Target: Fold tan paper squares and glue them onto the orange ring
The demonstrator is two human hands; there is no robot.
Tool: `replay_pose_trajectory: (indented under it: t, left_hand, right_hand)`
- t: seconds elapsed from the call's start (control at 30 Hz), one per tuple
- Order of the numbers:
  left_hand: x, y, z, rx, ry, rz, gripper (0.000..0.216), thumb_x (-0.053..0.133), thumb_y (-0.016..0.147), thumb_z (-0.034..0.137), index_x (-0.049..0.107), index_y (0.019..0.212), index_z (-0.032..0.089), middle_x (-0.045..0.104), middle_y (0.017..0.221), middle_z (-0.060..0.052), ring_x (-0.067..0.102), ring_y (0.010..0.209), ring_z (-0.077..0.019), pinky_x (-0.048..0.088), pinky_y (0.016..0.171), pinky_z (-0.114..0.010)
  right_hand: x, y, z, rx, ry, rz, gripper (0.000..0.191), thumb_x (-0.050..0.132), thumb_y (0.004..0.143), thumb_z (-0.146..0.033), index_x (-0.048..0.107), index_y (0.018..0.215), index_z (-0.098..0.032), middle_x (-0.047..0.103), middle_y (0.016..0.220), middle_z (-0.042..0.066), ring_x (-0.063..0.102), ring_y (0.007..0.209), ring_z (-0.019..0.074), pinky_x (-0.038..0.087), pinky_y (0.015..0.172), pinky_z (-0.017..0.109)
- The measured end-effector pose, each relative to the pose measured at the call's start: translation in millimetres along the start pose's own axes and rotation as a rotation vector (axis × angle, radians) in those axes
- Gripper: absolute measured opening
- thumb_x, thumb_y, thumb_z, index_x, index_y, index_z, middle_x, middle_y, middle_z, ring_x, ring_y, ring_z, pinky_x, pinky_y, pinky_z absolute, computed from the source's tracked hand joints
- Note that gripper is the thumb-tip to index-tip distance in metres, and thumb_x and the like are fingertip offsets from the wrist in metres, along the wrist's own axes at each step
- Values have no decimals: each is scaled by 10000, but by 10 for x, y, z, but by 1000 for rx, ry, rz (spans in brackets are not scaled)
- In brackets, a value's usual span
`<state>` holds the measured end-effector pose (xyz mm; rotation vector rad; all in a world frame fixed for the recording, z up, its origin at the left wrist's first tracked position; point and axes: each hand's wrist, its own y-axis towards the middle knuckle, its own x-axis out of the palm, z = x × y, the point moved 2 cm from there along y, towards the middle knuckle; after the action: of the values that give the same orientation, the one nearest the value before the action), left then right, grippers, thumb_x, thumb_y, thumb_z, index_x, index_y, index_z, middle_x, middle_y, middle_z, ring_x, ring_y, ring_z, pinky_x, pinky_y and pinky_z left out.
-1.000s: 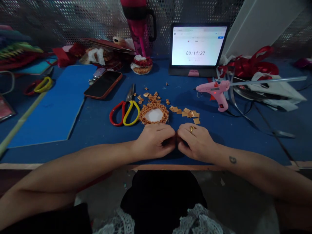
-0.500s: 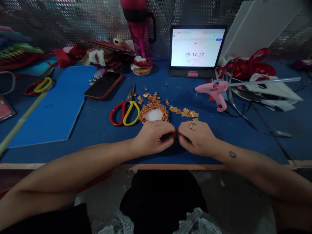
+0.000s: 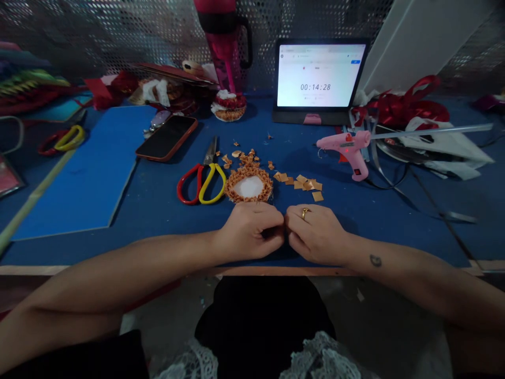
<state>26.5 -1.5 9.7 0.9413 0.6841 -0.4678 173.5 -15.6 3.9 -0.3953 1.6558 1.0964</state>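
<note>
Since half a second ago we see little change; the two hands have drawn slightly closer together and sit a touch lower in the frame, the camera has shifted a little, and the timer on the tablet (image 3: 319,79) in the upper middle has gone from 00:14:27 to 00:14:28; that timer is the only writing we can read, the smaller lines on the screen being too small.

The left hand (image 3: 249,230) and the right hand (image 3: 315,233) meet at the centre of the frame, fingers curled inward and fingertips touching; they seem to pinch something small between them, but we cannot tell what, as it is hidden by the fingers; a gold ring (image 3: 304,213) shows on the right hand.

Just above the left hand lies the orange ring with a white centre (image 3: 249,185); to its right is a scatter of small orange paper squares (image 3: 305,184); to its left, just beside it, are red-and-yellow scissors (image 3: 201,179); a dark phone (image 3: 167,137) lies further to the upper left; a pink glue gun (image 3: 349,148) rests at right of centre on the blue table (image 3: 165,210); a pink tumbler (image 3: 224,42) stands at top centre.
</note>
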Motion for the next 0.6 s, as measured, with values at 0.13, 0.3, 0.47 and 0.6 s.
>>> replay_pose_trajectory:
  t: [0.13, 0.3, 0.47, 0.6]
  left_hand:
    - [9, 8, -15, 18, -23, 4, 176, 450, 699, 101, 469, 529, 143, 449, 509, 34, 406, 504, -54, 330, 476, -149]
    - [-9, 6, -48, 44, 43, 22, 101, 476, 711, 101, 530, 637, 143, 530, 588, 28, 478, 546, -51, 380, 509, -141]
    - [-65, 10, -62, 39, 101, 43, 72, 523, 761, 134, 581, 799, 151, 635, 713, 24, 582, 650, -56, 445, 602, -140]
    - [-81, 16, -77, 37, 116, 38, 63, 536, 764, 141, 587, 801, 151, 643, 715, 27, 591, 649, -58, 451, 601, -142]
  right_hand:
    - [4, -6, 6, -3, -20, 0, 167, 343, 768, -154, 480, 673, -167, 495, 619, 28, 418, 592, 137, 323, 556, 260]
    - [-38, -1, 65, 14, 15, 21, 157, 372, 766, -165, 486, 659, -168, 504, 599, 7, 431, 562, 116, 327, 543, 251]
    - [-92, -15, 161, 87, 91, 41, 125, 427, 795, -208, 533, 745, -166, 557, 653, -9, 497, 614, 99, 364, 598, 231]
    - [-95, -35, 193, 85, 129, 44, 97, 457, 787, -209, 546, 787, -170, 589, 693, -14, 534, 653, 103, 386, 632, 231]
